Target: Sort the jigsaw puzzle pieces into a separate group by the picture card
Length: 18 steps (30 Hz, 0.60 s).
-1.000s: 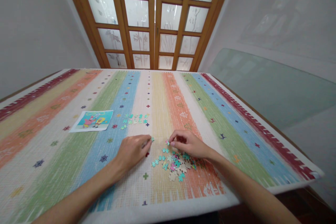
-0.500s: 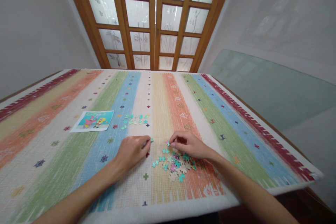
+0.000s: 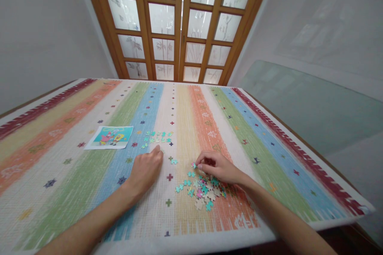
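Note:
My left hand point(image 3: 145, 170) lies on the striped cloth point(image 3: 89, 191) with its fingers curled, the fingertips pointing toward a row of teal puzzle pieces point(image 3: 158, 137); I cannot see anything in it. A single teal piece point(image 3: 173, 161) lies just to its right. My right hand point(image 3: 216, 166) pinches a small puzzle piece point(image 3: 194, 165) at its fingertips, above a loose pile of teal, pink and beige pieces point(image 3: 201, 189).
A printed cartoon picture card point(image 3: 110, 137) lies on the cloth at the left. Wooden doors with frosted glass panes point(image 3: 179, 28) stand beyond the table. A glass sheet point(image 3: 305, 99) leans at the right. The table's near edge runs along the bottom.
My left hand has let go of the single teal piece and moved up and left toward the row of pieces. The right hand has stayed over the pile, still pinching its piece.

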{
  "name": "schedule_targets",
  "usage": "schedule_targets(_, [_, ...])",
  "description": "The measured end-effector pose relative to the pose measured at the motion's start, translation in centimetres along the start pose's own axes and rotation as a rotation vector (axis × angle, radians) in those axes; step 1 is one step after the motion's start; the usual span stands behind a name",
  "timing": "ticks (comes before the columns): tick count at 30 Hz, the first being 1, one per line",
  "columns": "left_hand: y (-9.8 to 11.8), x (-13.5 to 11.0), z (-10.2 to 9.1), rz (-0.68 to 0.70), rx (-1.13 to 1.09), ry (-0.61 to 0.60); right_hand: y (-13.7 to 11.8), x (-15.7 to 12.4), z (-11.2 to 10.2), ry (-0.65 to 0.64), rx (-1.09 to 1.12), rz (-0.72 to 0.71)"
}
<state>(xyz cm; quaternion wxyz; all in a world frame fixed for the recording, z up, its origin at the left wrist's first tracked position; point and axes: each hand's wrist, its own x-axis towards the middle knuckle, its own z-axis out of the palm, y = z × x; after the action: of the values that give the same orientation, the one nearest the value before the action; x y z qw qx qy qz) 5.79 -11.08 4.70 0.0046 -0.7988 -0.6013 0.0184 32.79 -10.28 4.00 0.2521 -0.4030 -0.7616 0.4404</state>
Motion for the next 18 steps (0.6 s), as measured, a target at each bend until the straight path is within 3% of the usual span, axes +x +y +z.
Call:
schedule_targets(7, [1.8, -0.9, -0.7, -0.010, 0.022, -0.080, 0.0, 0.0, 0.0, -0.007, 0.001, 0.009])
schedule_targets(18, [1.3, -0.4, -0.7, -0.093, 0.001, -0.134, -0.1, 0.0, -0.1, -0.003, -0.052, -0.005])
